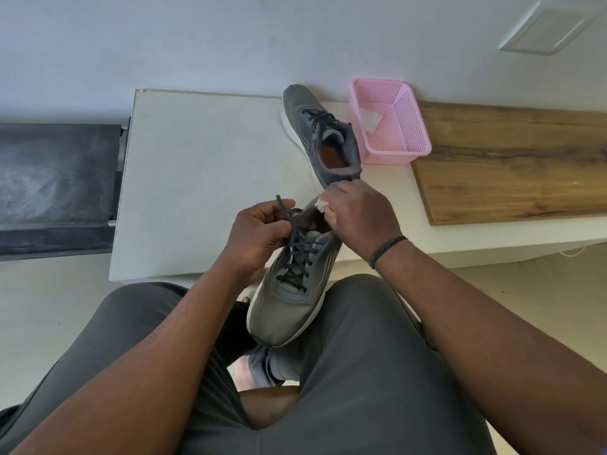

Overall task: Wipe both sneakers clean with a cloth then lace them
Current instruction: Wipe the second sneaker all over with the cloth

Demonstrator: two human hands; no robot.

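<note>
I read this as the lacing step on the second shoe, with some cloth still in hand; the next move, I judge, calls for freeing the right hand of that cloth so both lace ends can be drawn even and tied.

The white table point(203, 178) is flat and matte, with a wood-grain board point(512, 165) lying on its right part; on the table stands the far sneaker point(315, 126), grey mesh with a white sole, laced, its opening towards me; just beside it sits a pink basket point(394, 126) of perforated plastic, a crumpled white scrap inside.

The near sneaker point(289, 307) rests on my lap, toe towards me, the same soft grey fabric and pale rubber sole; its dark lace point(297, 257), thin and round, criss-crosses the eyelets.

My left hand point(259, 234) pinches the loose lace ends near the top eyelets, fingers curled; my right hand point(358, 215) is curled at the heel collar, gripping a small white cloth point(320, 205), soft and bunched, of which only a corner shows.
</note>
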